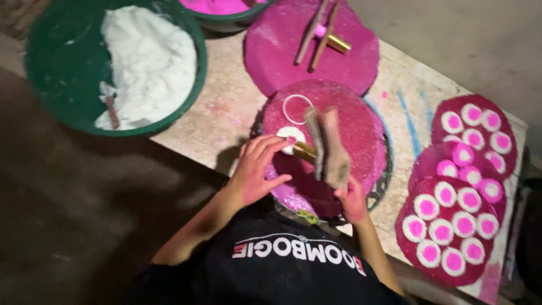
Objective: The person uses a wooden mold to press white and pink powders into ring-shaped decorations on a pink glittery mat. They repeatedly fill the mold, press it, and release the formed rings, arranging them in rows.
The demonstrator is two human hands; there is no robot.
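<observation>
**Pressing a white-and-pink round on the pink work disc**

Your tabletop [226,113] is pale stone dusted with pink powder, and it carries everything here. At its far left sits the biggest thing, a green basin [62,85] about half full of white powder [149,62]. A second basin [226,17] with pink powder shows only partly at the far edge.

In the middle, the pink work disc [361,135] lies in front of you, with another pink disc [276,51] beyond it carrying two sticks and a short brass tube [337,43].

At the right, three pink boards [406,226] hold finished rounds [446,195], white rings with pink centres, roughly two dozen in all. So a good share looks done, and much white powder remains.

Your right hand [351,199] is closed around a wooden block tool [330,147], raised and blurred over the work disc. Your left hand [257,169] rests with its fingers together on a brass mould [304,150], just beside the white round [291,135] now being formed. An empty white ring mark [297,108] lies just beyond it.
</observation>
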